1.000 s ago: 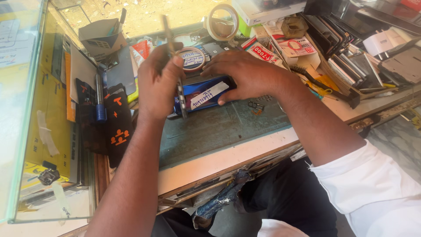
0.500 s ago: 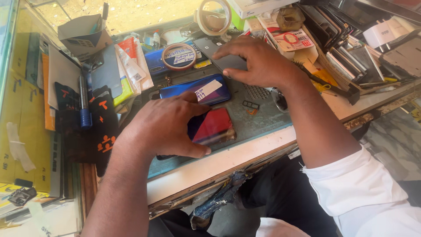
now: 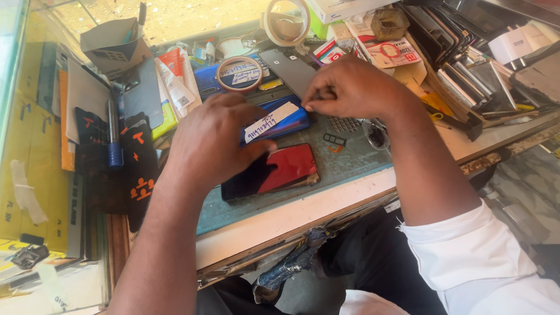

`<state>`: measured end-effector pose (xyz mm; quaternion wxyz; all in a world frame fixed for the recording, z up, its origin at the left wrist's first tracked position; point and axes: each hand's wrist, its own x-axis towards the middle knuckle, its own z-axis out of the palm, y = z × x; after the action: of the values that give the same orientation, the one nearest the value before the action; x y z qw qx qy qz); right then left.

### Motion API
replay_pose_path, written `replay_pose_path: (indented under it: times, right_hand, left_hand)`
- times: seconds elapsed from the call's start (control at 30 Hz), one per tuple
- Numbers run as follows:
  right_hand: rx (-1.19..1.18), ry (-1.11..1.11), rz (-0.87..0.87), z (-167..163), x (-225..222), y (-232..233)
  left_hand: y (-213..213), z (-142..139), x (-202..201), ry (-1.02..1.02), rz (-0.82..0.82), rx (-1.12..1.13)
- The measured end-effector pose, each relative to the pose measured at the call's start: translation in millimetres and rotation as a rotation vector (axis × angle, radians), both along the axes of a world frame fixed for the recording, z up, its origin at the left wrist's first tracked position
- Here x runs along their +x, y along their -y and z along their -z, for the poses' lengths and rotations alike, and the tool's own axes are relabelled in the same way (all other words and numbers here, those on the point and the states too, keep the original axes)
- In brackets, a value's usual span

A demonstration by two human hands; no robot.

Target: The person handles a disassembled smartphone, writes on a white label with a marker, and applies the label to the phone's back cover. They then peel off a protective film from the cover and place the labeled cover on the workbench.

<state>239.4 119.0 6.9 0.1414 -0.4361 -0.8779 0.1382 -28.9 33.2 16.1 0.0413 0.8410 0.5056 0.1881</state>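
Note:
A phone with a dark, red-tinted screen (image 3: 283, 170) lies flat on the grey-green work mat (image 3: 356, 160). My left hand (image 3: 213, 140) covers its left end, thumb on the glass. Just beyond it lies a blue phone with a white handwritten label (image 3: 274, 119). My right hand (image 3: 350, 87) hovers at that phone's right end, thumb and fingertips pinched together; whether anything small is between them cannot be seen. A grey phone back panel (image 3: 291, 69) sits under the right hand's fingers. A small black card tray (image 3: 333, 139) rests on the mat nearby.
A labelled tape roll (image 3: 239, 73) and a larger tape roll (image 3: 286, 20) sit at the back. Stacked screens and panels (image 3: 466, 76) crowd the right side beside a white charger (image 3: 513, 41). A blue pen (image 3: 114, 140) and black cloths (image 3: 137, 175) lie left, by a glass case (image 3: 23, 146).
My left hand brought the red-screened phone down and laid it flat on the mat. My right hand moved from the grey back panel toward the blue phone's end and pinched shut.

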Motion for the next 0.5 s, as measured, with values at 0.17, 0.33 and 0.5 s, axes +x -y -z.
replay_pose_path:
  times: [0.17,0.33,0.5]
  right_hand:
    - [-0.060,0.232,0.097,-4,5,5]
    - [-0.046,0.291,0.062,3,-6,4]
    - [-0.069,0.356,0.098,2,-13,8]
  left_hand:
    - [-15,19,-5,0.030,-0.075,0.084]
    - [-27,37,-9,0.050,-0.031,0.094]
    - [-27,40,-12,0.060,-0.037,-0.016]
